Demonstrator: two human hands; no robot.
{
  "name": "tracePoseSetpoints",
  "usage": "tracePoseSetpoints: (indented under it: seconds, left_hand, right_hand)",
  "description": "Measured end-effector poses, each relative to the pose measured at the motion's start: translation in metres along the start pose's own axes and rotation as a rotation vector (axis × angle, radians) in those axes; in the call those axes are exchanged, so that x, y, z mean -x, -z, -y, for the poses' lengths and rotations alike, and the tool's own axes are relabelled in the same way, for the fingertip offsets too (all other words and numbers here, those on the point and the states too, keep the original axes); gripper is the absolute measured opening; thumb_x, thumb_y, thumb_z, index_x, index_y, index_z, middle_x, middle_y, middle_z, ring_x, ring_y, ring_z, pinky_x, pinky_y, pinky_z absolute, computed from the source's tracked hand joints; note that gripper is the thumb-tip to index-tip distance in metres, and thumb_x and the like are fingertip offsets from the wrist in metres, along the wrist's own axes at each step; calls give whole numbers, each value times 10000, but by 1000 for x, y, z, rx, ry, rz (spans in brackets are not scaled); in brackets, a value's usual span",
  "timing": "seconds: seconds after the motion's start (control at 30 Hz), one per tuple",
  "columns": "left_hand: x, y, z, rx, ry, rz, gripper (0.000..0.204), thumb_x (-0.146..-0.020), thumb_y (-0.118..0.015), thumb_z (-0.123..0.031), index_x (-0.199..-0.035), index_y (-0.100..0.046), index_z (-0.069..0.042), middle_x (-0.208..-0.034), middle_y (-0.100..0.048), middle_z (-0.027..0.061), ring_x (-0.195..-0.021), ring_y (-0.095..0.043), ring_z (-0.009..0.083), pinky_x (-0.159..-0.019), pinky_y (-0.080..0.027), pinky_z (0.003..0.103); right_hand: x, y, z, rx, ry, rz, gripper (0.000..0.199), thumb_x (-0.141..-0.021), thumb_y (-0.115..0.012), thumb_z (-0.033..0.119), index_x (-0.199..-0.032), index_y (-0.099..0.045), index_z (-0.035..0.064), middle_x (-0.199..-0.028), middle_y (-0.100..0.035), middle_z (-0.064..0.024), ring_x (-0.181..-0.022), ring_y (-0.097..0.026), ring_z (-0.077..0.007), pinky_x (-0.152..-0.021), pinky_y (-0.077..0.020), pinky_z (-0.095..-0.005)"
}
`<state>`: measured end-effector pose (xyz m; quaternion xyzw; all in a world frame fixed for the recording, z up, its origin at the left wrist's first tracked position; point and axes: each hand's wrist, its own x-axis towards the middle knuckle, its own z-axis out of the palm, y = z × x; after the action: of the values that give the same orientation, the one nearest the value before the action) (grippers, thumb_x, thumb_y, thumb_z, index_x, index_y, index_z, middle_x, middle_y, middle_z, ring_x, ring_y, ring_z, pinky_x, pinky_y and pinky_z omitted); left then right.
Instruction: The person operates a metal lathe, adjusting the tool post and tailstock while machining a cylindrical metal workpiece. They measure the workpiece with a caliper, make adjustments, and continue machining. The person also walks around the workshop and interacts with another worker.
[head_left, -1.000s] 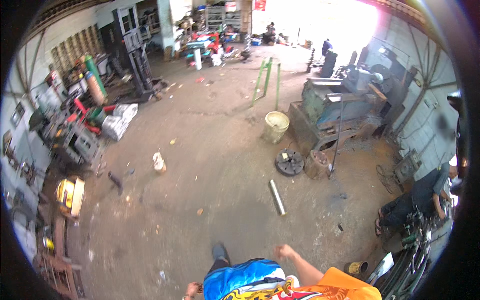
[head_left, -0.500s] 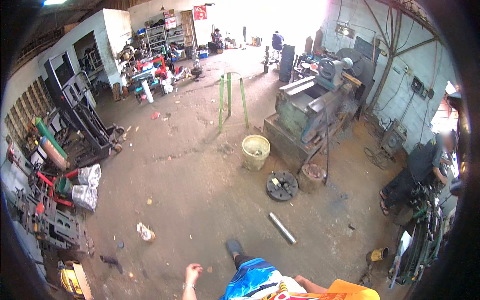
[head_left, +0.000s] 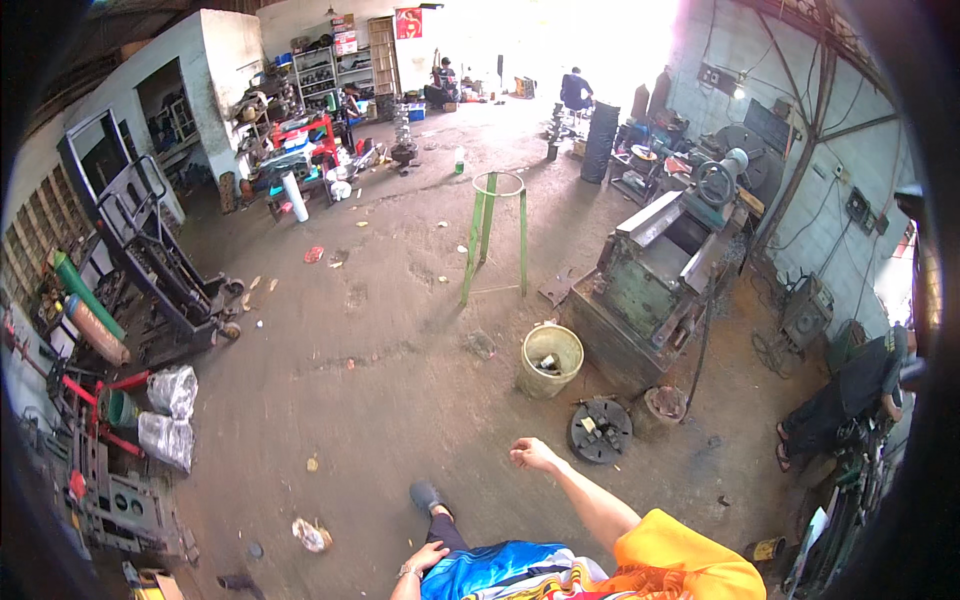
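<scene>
My right arm reaches forward from an orange sleeve (head_left: 665,550). At its end my right hand (head_left: 533,454) hangs over the concrete floor, fingers loosely bent and apart, holding nothing. The nearest things to it are a round slotted metal plate (head_left: 600,431) and a pale bucket (head_left: 551,362) with some small parts inside, both beyond its reach. Low by my thigh is my left hand (head_left: 428,556), a band on its wrist; its fingers look loosely stretched, with nothing in them. A dark shoe (head_left: 427,495) shows ahead of the blue patterned shirt (head_left: 490,570).
Ahead stands a green three-legged stand (head_left: 487,225); right of it, a large lathe (head_left: 650,270). A pallet stacker (head_left: 150,240) and gas cylinders (head_left: 88,295) line the left. A crumpled wrapper (head_left: 311,535) lies on the floor. At far right a person (head_left: 850,385) bends over metal stock.
My right hand has swung forward into view, while my left has drawn back beside my thigh. The bucket and lathe have shifted rightward in view. The metal bar no longer shows.
</scene>
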<state>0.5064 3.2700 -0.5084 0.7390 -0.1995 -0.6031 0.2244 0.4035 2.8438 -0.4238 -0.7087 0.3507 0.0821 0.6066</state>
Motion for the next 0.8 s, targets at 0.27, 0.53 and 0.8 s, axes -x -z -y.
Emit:
tracePoseSetpoints:
  seconds: [0.27,0.53,0.8]
  left_hand:
    - [-116,259,-77,-92,65,292,522,-1010,-577,-513,-1284,-715,-91,-1238,-731,101,-1172,-663,231,-1056,-473,394]
    - [-160,428,-164,-86,167,393,555,-993,-568,-558,-1372,-656,-163,-1340,-677,36,-1255,-612,212,-1052,-445,526]
    - [-287,595,-219,478,152,440,480,-996,-642,-369,-1378,-633,-79,-1321,-677,53,-1160,-640,194,-1017,-510,414]
  right_hand:
    - [-63,-35,5,63,-336,-44,262,-975,-659,264,-1089,-698,31,-852,-724,-53,-781,-689,-177,-699,-566,-354]
    - [-69,-63,1,305,-780,86,238,-890,-623,252,-997,-793,124,-838,-744,-65,-698,-692,-172,-654,-554,-327]
    - [-427,-13,99,493,-346,237,318,-897,-664,322,-1063,-778,75,-1054,-759,-122,-961,-708,-233,-837,-565,-389]
